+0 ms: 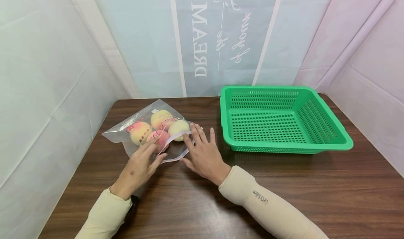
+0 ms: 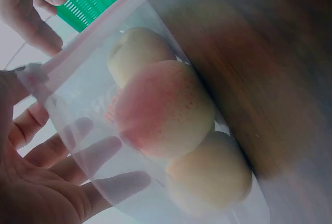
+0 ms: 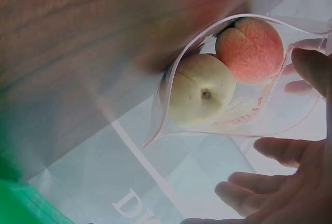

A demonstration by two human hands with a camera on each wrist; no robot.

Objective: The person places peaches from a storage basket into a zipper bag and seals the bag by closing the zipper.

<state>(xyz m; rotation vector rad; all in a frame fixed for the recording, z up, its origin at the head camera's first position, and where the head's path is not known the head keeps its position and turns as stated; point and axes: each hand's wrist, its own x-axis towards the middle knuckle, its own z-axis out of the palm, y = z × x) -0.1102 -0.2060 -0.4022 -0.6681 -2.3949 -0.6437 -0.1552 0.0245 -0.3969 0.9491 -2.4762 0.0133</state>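
Observation:
A clear zip bag with a pale zip edge lies on the table, its mouth gaping towards me. Several peaches are inside, yellowish with pink blush; red print on the bag overlaps them. My left hand holds the left side of the bag's mouth between thumb and fingers. In the left wrist view a small zip slider sits beside the thumb, and the other fingers show through the film. My right hand has its fingers extended over the mouth's right corner, fingertips at the zip edge. The right wrist view shows a peach just inside the opening.
A green plastic basket with perforated walls stands to the right of the bag, close to my right hand. Brown wood-grain table lies beneath everything. A pale printed cloth hangs behind, with light cloth walls at both sides.

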